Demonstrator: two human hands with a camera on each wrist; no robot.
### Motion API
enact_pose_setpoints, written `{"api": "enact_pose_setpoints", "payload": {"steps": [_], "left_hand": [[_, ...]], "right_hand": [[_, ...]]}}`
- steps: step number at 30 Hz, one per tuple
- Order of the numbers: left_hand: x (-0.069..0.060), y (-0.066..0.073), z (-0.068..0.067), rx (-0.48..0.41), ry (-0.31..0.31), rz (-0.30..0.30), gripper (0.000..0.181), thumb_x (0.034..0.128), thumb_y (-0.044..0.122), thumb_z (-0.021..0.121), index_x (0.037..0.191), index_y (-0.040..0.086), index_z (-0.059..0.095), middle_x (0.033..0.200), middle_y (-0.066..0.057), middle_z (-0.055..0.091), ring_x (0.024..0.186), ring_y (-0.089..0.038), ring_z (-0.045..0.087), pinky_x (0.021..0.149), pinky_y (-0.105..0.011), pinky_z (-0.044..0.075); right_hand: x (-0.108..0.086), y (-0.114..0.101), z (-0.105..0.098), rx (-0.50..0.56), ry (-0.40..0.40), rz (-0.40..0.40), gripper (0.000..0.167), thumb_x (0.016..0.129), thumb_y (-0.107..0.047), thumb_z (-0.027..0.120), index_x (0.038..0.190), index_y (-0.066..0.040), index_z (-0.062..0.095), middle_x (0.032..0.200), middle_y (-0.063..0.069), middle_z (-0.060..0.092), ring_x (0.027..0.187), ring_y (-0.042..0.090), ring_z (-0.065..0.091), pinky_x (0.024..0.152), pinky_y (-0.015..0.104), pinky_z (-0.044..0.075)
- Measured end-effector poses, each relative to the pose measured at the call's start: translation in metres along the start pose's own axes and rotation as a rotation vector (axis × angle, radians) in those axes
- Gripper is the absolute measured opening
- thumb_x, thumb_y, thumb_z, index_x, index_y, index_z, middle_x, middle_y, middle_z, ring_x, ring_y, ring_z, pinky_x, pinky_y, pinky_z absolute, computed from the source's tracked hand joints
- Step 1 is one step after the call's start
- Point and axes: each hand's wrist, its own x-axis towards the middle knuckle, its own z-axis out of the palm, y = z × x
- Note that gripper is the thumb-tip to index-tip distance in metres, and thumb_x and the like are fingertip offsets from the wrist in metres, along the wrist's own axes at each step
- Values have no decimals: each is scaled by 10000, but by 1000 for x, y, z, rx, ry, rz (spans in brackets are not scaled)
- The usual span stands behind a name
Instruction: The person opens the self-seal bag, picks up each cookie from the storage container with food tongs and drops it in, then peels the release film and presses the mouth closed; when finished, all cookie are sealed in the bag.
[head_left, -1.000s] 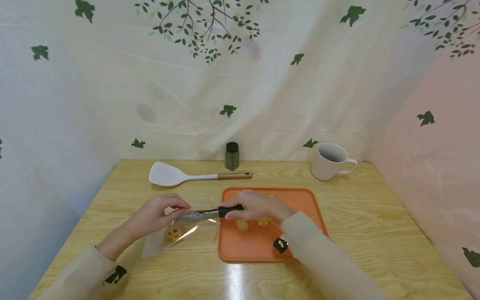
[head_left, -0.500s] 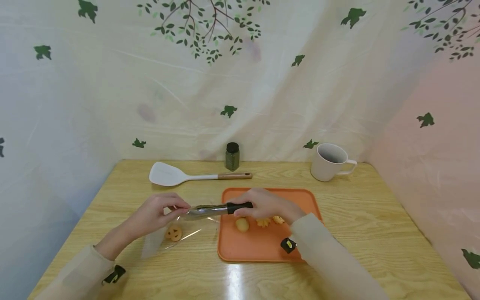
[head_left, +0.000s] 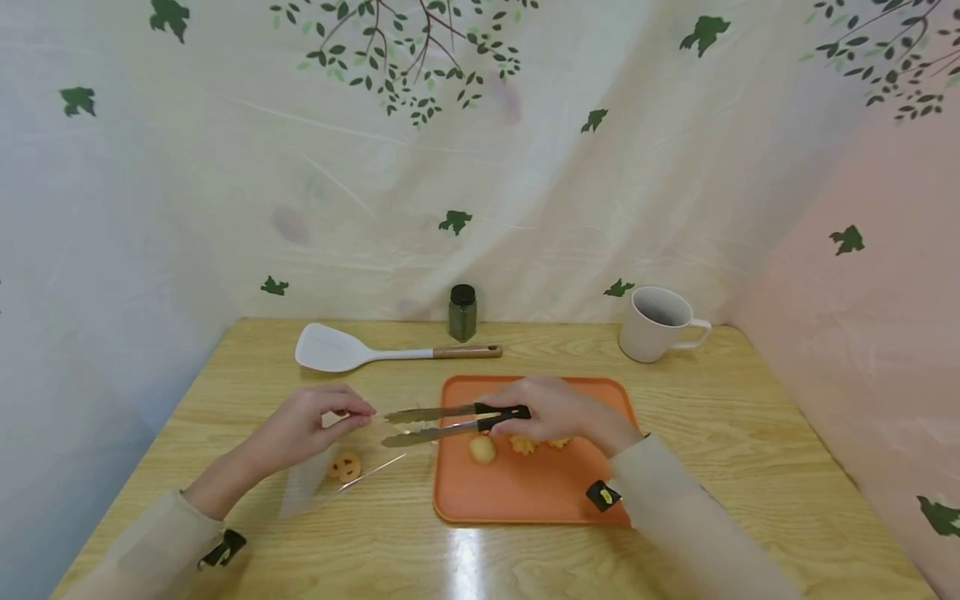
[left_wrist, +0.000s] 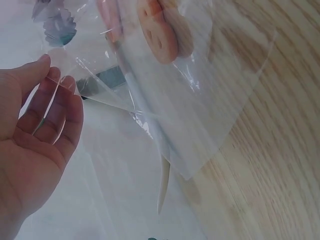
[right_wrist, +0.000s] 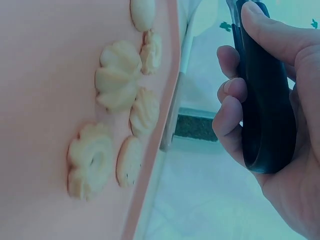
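Left hand [head_left: 303,423] pinches edge of clear plastic bag [left_wrist: 220,100], round tan cookie [head_left: 346,467] inside; right hand [head_left: 543,408] grips black-handled metal tongs [head_left: 442,432], tips parted nearby. Tips snagging could tug bag (probably slippery) loose.

Glossy plastic bag [left_wrist: 205,107], shiny metal tongs [head_left: 438,433], smooth wood-grain table [head_left: 360,550]

No readable text, label, brand, number or sign in any view.
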Motion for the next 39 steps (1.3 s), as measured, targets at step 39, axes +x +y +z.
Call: {"api": "enact_pose_setpoints", "payload": {"steps": [39], "left_hand": [[-7,-4,0,-107,-33,41,357,816,-131,772,1069,120,762,989,24,735,836,-136,688,682,-176,517]], "right_hand": [[-194,45,-8,-183,137,308,550,924,-369,760,1361,-61,632,859,-211,512,668,-29,442,570,214,387]]}}
